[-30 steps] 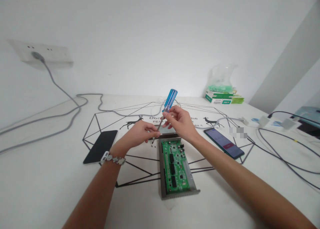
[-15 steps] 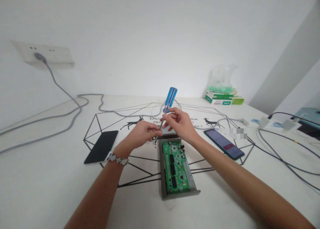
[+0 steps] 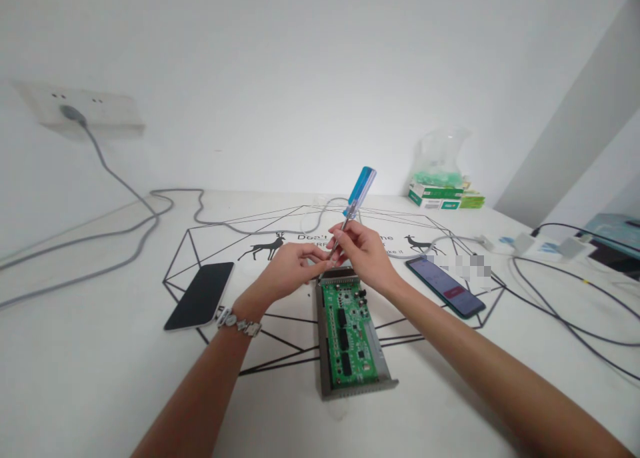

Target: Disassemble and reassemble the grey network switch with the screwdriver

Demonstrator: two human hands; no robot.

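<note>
A screwdriver [image 3: 359, 192] with a clear blue handle leans up and to the right, its metal shaft pinched in the fingers of my right hand [image 3: 364, 250]. The fingertips of my left hand [image 3: 295, 266] close around the lower end of the shaft, so the tip is hidden. Just below both hands lies a green circuit board [image 3: 349, 335] in an open grey metal case [image 3: 325, 358]. Black chips and small connectors show on the board. A dark, flat part lies at the case's far end, partly behind my fingers.
A black-screened phone [image 3: 200, 297] lies to the left and a lit phone [image 3: 446, 288] to the right. Grey cable [image 3: 135, 238] runs from the wall socket [image 3: 113, 111]. A power strip [image 3: 535, 247] with black cables sits at right, and green-white boxes [image 3: 435, 197] stand behind.
The screwdriver has tilted further right. My left fingers have moved right and slightly up along with its lower end, closer to my right hand. The view has shifted a little.
</note>
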